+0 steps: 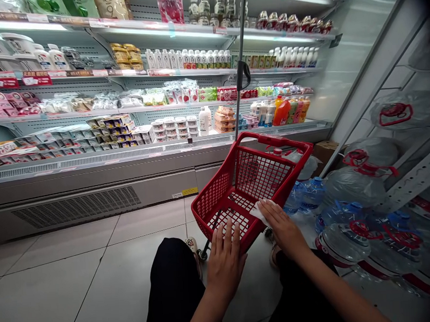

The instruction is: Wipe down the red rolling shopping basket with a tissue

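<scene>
A red plastic shopping cart (261, 171) with a lattice basket stands between my knees, in front of the refrigerated case. My right hand (280, 227) holds a white tissue (259, 212) under its fingers, at the basket's right side rim. Fingers outstretched and slightly spread, my left hand (226, 260) is at the near end of the basket with nothing in it. I cannot tell whether its fingertips touch the rim. The basket's floor shows through as an open grid, and part of the near rim is hidden behind my left hand.
An open refrigerated case (165, 163) with shelves of bottles, cups and packets runs across the back. Large water bottles (343, 241) with red handles crowd the right side, smaller blue-capped ones beside the cart. Pale floor tiles (80, 262) lie to the left.
</scene>
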{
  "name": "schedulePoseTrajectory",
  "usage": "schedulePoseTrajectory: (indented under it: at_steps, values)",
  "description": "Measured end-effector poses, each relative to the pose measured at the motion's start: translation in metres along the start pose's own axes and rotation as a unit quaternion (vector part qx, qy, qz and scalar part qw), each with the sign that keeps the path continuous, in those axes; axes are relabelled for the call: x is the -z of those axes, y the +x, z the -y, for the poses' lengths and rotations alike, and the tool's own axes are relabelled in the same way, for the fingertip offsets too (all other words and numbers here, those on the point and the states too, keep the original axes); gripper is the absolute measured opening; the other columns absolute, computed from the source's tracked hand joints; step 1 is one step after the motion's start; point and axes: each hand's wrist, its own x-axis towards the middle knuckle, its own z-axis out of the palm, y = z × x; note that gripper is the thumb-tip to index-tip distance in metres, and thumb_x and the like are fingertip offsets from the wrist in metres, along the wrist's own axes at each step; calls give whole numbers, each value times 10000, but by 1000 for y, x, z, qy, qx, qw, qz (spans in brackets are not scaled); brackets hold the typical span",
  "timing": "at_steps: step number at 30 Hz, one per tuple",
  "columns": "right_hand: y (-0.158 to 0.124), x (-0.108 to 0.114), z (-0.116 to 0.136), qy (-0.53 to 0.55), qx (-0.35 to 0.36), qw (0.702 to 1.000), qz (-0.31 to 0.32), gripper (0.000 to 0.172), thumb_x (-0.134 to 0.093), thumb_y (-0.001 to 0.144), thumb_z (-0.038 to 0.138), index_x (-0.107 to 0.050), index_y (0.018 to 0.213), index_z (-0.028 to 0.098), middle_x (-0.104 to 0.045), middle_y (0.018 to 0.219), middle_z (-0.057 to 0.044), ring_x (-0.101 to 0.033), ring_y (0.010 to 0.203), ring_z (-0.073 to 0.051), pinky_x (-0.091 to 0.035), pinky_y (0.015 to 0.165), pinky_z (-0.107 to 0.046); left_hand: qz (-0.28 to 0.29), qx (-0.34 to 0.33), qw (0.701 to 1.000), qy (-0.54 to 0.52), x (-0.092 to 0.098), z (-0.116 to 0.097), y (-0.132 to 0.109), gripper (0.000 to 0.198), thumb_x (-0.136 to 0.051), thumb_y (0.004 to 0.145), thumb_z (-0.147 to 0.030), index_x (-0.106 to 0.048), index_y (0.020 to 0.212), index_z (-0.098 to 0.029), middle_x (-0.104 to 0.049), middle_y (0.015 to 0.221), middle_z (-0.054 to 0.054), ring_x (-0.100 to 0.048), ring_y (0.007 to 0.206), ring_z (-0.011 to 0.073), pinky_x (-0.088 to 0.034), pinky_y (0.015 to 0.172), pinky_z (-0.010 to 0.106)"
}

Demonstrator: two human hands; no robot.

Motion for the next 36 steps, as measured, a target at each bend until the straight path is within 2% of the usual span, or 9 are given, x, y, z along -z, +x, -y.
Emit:
schedulePoseTrajectory:
  at_steps: [4, 8, 11, 14, 18, 21, 26, 29, 36]
  values:
    - [-9, -1, 42, 27, 3, 1000, 8, 823, -304, 934, 9, -34, 1672, 255, -352, 1680, -43, -281, 1566, -208, -353, 1257, -481, -4, 8, 1000, -2, -3, -4, -2, 780, -657, 970, -334, -288, 1635, -161, -246, 1710, 154, -285, 1550, 379, -416, 1184, 566]
    - [-23, -1, 78, 35, 70, 996, 30, 802, -330, 931, 20, -109, 1671, 238, -362, 1674, -26, -283, 1564, -178, -345, 1260, -430, -3, -8, 1000, -10, -3, 2, -3, 768, -626, 990, -327, -261, 1644, -155, -231, 1715, 150, -259, 1565, 363, -391, 1208, 551]
    - [-19, 0, 61, 26, 96, 994, 40, 813, -332, 928, 9, -113, 1669, 260, -381, 1662, -12, -322, 1546, -161, -303, 1278, -430, 7, -34, 999, -21, 2, 12, -3, 774, -604, 1001, -335, -230, 1652, -146, -227, 1716, 146, -267, 1568, 334, -386, 1219, 515]
    - [-3, -1, 21, 6, 45, 999, 21, 826, -327, 935, 8, -80, 1666, 303, -429, 1636, -17, -386, 1517, -179, -301, 1272, -482, 19, -53, 998, -21, 6, 21, -1, 771, -607, 1001, -315, -224, 1657, -189, -237, 1717, 127, -295, 1561, 307, -406, 1209, 480]
    - [9, -3, 4, 0, -2, 1000, -7, 793, -324, 974, 40, -43, 1666, 308, -463, 1617, -34, -392, 1516, -208, -354, 1239, -515, -4, -20, 1000, -3, 4, 21, -1, 795, -681, 967, -344, -271, 1646, -295, -238, 1719, 113, -303, 1546, 384, -432, 1167, 562]
    - [-2, -2, 40, 17, 12, 1000, -1, 800, -333, 950, 32, -72, 1670, 261, -419, 1644, -43, -337, 1544, -214, -339, 1253, -500, -19, -8, 1000, 4, -2, 17, -3, 789, -683, 966, -378, -284, 1642, -303, -256, 1714, 110, -317, 1534, 397, -436, 1156, 578]
    - [-29, 7, 96, 43, 92, 995, 25, 820, -331, 896, 9, -154, 1665, 233, -401, 1651, -23, -337, 1542, -184, -295, 1282, -446, -4, -33, 999, 12, -4, 24, -5, 742, -557, 1021, -371, -231, 1657, -171, -277, 1707, 115, -296, 1553, 315, -370, 1226, 491]
    - [-25, 8, 81, 40, 103, 993, 28, 828, -324, 896, -4, -157, 1663, 259, -420, 1640, -8, -360, 1530, -170, -270, 1291, -452, 5, -47, 999, 11, -3, 30, -3, 716, -529, 1028, -330, -230, 1653, -153, -283, 1706, 105, -291, 1558, 288, -348, 1242, 462]
    - [-5, 5, 22, 32, 8, 999, 20, 862, -322, 906, 6, -66, 1665, 324, -406, 1650, 2, -332, 1544, -182, -295, 1271, -493, 3, -68, 998, -15, -9, 18, 11, 713, -532, 1016, -281, -228, 1655, -192, -281, 1706, 108, -341, 1538, 270, -372, 1222, 449]
